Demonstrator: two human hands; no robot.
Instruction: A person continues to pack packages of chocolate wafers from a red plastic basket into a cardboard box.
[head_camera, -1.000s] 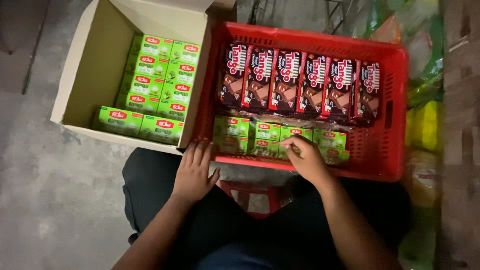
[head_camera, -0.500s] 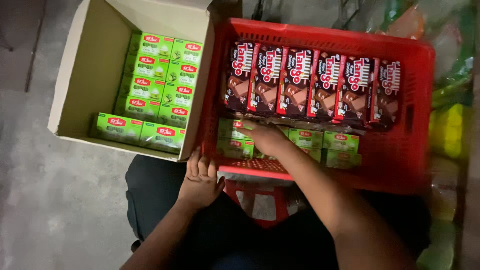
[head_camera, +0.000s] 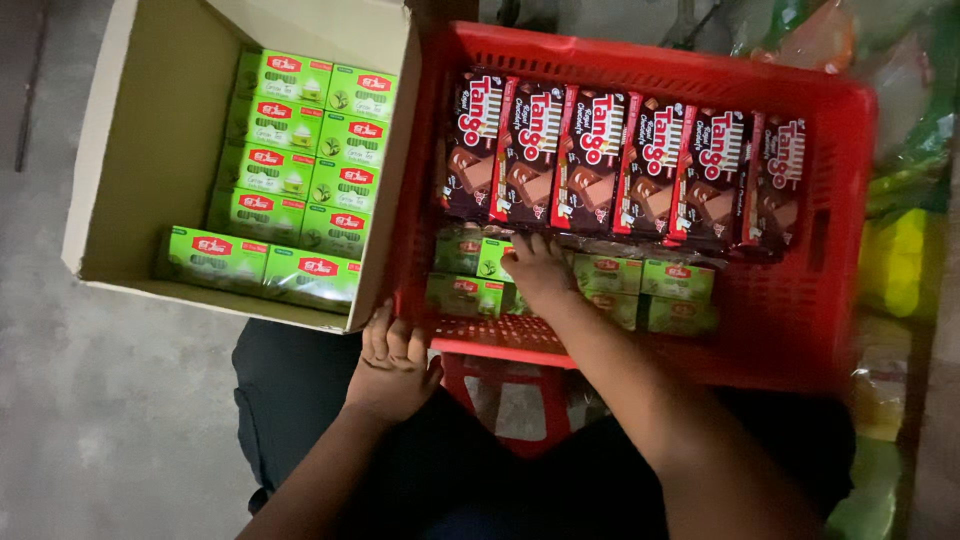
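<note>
My right hand reaches into a red plastic crate and rests palm-down on the green snack packs lying along its near side. Whether its fingers grip a pack I cannot tell. Behind them a row of dark brown wafer packs stands upright. My left hand rests at the near corner where the crate meets a cardboard box, fingers curled, holding nothing. The box holds several green packs in rows.
A red stool shows below the crate between my legs. Yellow and green bags lie to the right of the crate. Grey concrete floor lies on the left.
My right hand has moved left along the green packs in the crate. My left hand has slid slightly down at the crate's corner. The view has shifted.
</note>
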